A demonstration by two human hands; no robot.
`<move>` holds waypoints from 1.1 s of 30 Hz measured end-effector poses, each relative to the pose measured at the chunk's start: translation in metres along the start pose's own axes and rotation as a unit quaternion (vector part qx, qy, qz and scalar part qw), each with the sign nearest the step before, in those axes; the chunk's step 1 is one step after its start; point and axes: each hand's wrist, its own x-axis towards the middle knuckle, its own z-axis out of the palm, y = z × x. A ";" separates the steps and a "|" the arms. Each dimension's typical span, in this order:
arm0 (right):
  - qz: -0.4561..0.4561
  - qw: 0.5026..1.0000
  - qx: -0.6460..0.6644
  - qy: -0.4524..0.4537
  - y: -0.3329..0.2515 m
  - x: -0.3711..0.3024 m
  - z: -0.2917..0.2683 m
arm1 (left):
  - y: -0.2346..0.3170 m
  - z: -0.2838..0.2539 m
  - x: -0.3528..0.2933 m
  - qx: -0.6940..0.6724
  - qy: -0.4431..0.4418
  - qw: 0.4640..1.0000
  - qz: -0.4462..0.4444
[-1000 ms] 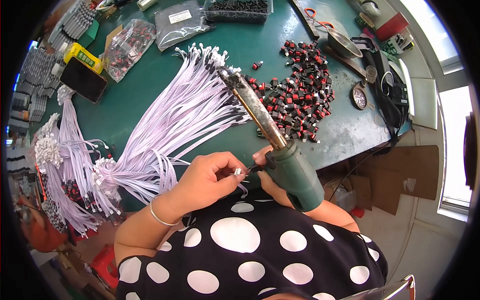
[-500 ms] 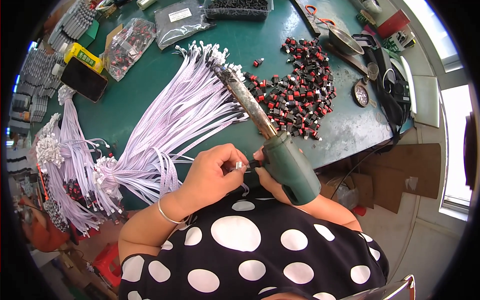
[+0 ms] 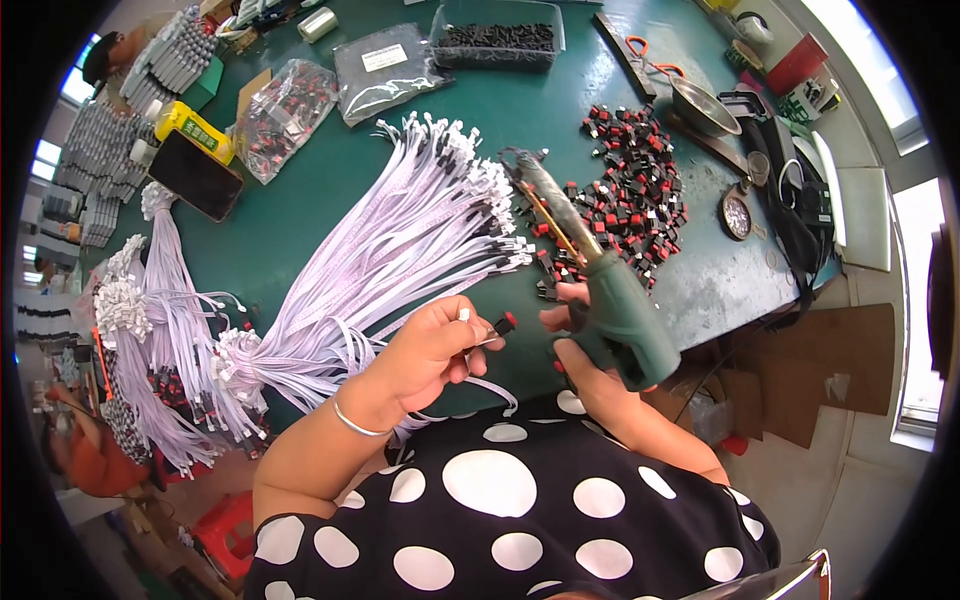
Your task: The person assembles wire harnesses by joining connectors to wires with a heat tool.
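My left hand point(image 3: 445, 345) is closed in a pinch on a thin flat cable with a white connector end point(image 3: 464, 315). A small black-and-red connector point(image 3: 505, 323) sticks out past my fingertips on the right. The cable's pale tail point(image 3: 495, 393) curves below that hand. My right hand point(image 3: 600, 392) is wrapped around a dark green heat gun point(image 3: 632, 320). The gun's long, scorched metal barrel point(image 3: 560, 205) points up and left, over the table. A gap separates my two hands. A fanned bundle of white cables point(image 3: 370, 230) lies left of the barrel.
A pile of black-and-red connectors point(image 3: 640, 195) lies right of the barrel. Farther back are a clear tray point(image 3: 500, 62) of small black parts, orange-handled scissors point(image 3: 640, 48) and a metal bowl point(image 3: 700, 105). More cable bundles point(image 3: 130, 300) and a phone point(image 3: 195, 175) are at left.
My hands have moved apart; my right fingers have left the small black connector. My left hand has turned, with its fingers more spread below the pinch. The heat gun has shifted right.
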 end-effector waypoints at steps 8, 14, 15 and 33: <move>0.067 0.992 0.086 0.056 -0.007 -0.004 0.004 | 0.002 -0.006 0.003 -0.113 0.006 0.993 -0.031; 0.056 0.997 0.058 0.020 -0.004 -0.014 -0.014 | -0.001 -0.003 0.003 -0.007 0.032 0.999 0.019; 0.059 0.997 0.055 0.020 -0.004 -0.021 -0.023 | -0.003 0.000 0.003 -0.011 0.030 0.999 0.018; -0.201 0.964 0.077 -0.154 0.046 -0.060 -0.070 | -0.012 0.010 0.009 0.108 0.065 0.982 0.140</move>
